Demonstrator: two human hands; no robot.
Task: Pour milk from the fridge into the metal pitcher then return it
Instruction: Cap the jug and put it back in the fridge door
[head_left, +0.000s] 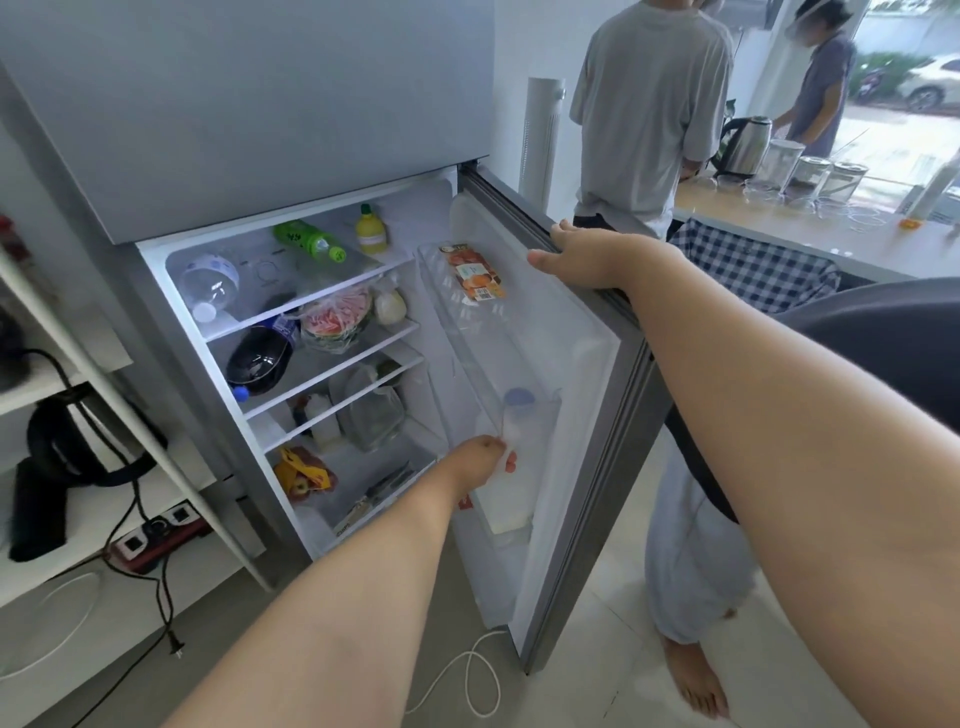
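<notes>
Two hands: both are mine and both are up at the fridge.
Right hand: I have it wrapped over the top edge of the open door, fingers curled around it.
Left hand: I have it reaching into the lower door bin, fingers closed around the milk.
Milk: a white bottle with a blue cap, standing upright in that bin, near the door's hinge side.
Upper door bin: an orange-printed packet lies in it.
Shelves: a green bottle, a yellow bottle and wrapped watermelon.
Far right: two people stand at a table with a kettle.
</notes>
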